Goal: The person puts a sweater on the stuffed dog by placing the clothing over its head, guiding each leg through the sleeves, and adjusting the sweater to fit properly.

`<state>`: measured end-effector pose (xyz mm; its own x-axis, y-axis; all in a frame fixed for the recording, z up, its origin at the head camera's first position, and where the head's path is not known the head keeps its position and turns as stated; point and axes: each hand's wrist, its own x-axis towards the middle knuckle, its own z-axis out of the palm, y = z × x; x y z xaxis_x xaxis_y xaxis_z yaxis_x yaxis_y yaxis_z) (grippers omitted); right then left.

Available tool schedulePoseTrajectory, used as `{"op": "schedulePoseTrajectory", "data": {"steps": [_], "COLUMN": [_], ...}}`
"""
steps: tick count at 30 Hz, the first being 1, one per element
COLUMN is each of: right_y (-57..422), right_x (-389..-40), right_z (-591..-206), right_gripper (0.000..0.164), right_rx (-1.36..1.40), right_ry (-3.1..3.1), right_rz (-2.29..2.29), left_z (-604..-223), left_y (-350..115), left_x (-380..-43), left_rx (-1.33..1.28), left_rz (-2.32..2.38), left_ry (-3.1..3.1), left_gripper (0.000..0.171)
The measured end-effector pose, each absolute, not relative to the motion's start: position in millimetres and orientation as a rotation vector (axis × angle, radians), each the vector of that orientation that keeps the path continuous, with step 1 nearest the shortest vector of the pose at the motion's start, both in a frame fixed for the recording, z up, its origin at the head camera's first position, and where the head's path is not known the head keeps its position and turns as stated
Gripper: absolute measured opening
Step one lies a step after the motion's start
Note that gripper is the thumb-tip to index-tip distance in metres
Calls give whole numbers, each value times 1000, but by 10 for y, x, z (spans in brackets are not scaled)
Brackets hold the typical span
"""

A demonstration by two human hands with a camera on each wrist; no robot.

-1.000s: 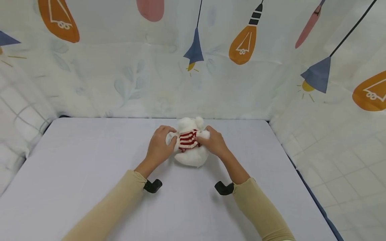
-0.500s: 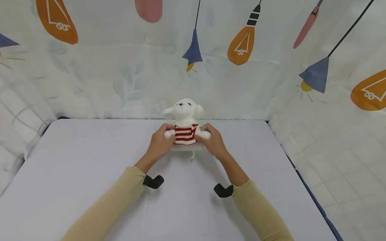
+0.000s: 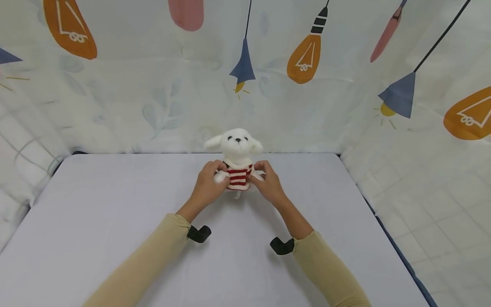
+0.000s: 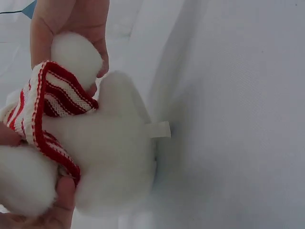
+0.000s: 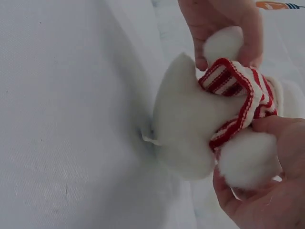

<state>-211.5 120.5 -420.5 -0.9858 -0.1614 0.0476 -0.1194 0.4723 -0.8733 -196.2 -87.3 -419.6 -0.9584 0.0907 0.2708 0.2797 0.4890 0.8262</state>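
Note:
A white stuffed toy animal (image 3: 238, 145) with floppy ears, dark eyes and a dark nose sits upright at the table's back edge, facing me. It wears a red-and-white striped knitted sweater (image 3: 238, 177). My left hand (image 3: 210, 181) pinches the sweater's side by one arm, and my right hand (image 3: 270, 182) does likewise on the other side. In the left wrist view, the sweater hem (image 4: 38, 109) stands away from the plush belly (image 4: 114, 148), and a white tag (image 4: 159, 130) sticks out below. The right wrist view shows finger and thumb around a plush paw (image 5: 250, 160).
A white cloth covers the table (image 3: 115, 238). Behind it hangs a pale curtain (image 3: 184, 102) printed with bulbs and lamps. Black wrist mounts (image 3: 199, 234) stick out from the beige sleeves (image 3: 145, 260).
The toy's head was tipped down with its face hidden; it has come up, and the face now points at me. Both hands keep their hold on the sides.

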Motion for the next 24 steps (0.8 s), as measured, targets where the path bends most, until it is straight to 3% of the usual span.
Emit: {"op": "schedulePoseTrajectory", "data": {"steps": [17, 24], "right_y": [1036, 1105], "right_x": [-2109, -2135], "right_z": [-4241, -4215], "right_gripper": [26, 25], "right_rx": [-275, -286], "right_ry": [2675, 2687], "right_rz": [-1536, -1525], "left_z": [-4279, -4262], "left_y": [-864, -943], "left_x": [-2006, -2030], "left_rx": [-203, -254], "left_rz": [-1547, -1578], "left_ry": [-2522, -2491], "left_gripper": [25, 17]}}
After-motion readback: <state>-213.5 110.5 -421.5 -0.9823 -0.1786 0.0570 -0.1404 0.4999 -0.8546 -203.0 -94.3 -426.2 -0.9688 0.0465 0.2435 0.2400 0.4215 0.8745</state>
